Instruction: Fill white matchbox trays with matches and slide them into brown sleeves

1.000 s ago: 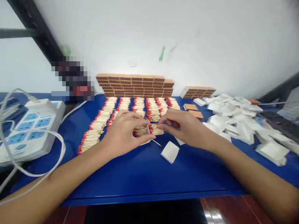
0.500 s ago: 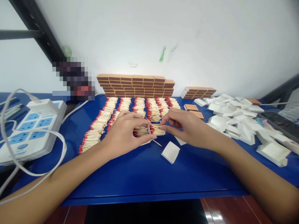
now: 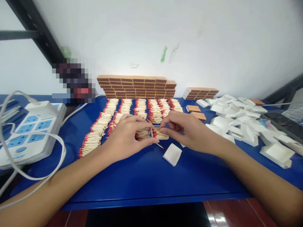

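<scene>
Head view: the left hand (image 3: pixel 131 132) is pinching the tray (image 3: pixel 151 133) at its left end, the right hand (image 3: pixel 189 130) partly covering its matches (image 3: pixel 157 133), grip unclear.

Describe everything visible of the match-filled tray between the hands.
The tray faces open side up: small, shallow, white, seemingly card. Matches lie lengthwise inside, red heads toward its left end. The left hand holds that end between thumb and fingers; the right hand, fingertips at its matches, partly hides the other. Whether it rests on the table is unclear.
</scene>
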Demonstrator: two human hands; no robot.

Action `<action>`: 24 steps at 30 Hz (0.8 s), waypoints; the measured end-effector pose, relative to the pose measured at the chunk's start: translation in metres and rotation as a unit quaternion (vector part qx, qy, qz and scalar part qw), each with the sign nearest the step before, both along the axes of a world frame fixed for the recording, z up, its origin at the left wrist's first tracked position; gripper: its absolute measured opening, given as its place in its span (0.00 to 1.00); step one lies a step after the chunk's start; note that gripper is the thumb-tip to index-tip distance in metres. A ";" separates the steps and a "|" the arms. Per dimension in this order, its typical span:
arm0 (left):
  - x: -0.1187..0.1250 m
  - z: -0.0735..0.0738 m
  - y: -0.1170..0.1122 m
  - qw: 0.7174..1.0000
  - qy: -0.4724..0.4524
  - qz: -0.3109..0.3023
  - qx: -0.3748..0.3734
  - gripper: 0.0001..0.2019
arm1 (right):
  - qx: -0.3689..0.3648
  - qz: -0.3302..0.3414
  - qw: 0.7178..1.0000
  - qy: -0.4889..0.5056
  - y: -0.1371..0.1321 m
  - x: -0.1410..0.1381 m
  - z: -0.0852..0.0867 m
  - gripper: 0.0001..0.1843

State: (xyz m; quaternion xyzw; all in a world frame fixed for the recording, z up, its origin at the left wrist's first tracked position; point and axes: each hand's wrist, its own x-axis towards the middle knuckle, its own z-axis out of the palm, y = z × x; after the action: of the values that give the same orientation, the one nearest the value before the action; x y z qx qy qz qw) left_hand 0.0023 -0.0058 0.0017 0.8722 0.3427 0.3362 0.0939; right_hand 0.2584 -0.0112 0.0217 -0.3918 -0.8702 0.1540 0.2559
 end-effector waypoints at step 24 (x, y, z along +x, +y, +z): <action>0.000 0.004 -0.002 1.000 -0.003 0.010 -0.022 0.15 | -0.041 0.004 0.999 0.001 0.001 0.004 0.003 0.10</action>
State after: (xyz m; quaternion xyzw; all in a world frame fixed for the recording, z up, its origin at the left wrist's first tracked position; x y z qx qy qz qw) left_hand 0.0024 -0.0076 0.0052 0.8653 0.3586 0.3324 0.1103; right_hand 0.2623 -0.0103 0.0245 -0.3983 -0.8645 0.1913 0.2397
